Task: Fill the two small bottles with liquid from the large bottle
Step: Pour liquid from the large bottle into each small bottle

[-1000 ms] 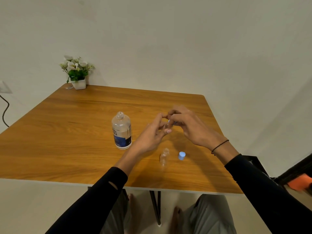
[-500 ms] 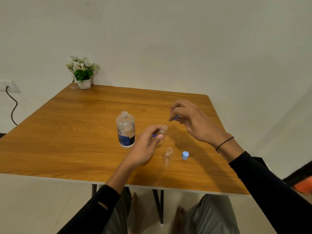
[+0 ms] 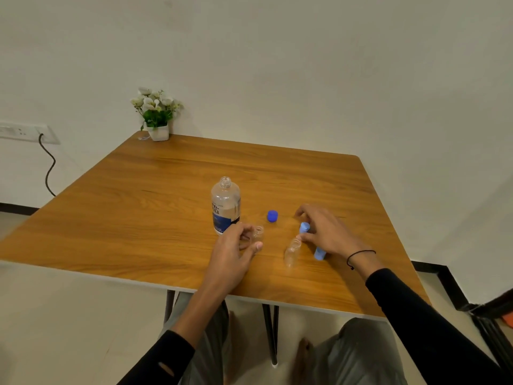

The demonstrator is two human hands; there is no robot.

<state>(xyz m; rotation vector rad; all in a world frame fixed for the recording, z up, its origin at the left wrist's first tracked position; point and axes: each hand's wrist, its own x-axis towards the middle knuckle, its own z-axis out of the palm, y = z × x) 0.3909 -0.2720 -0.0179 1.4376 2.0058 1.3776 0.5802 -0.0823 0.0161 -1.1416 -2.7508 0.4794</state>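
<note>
Wood-grain surface [image 3: 138, 218] carries all the task's things, with the person seated at its near edge. The left hand [image 3: 233, 251] has its fingers [image 3: 256, 246] curled round a small clear bottle [image 3: 258, 233], which stands upright and uncapped on the surface, just in front of the thumb. Just beyond those fingers stands the large bottle [image 3: 225, 204], upright with its neck open, clear with a dark blue label low on its body. A dark blue cap [image 3: 272, 216] lies on the surface between the two hands, past the fingertips of both.

The right hand [image 3: 327, 234] pinches a light blue cap [image 3: 304, 227] between thumb and fingers. Just below those fingers the second small bottle [image 3: 292, 251] stands uncapped, clear, near the thumb; whether it touches the thumb cannot be told. Another light blue cap [image 3: 319, 253] sits on the surface under the heel of the right hand, partly hidden. A black band [image 3: 359, 255] circles the right wrist.

Far beyond the fingers, at the surface's back left corner, a white pot of flowers [image 3: 156, 118] stands against the wall.
</note>
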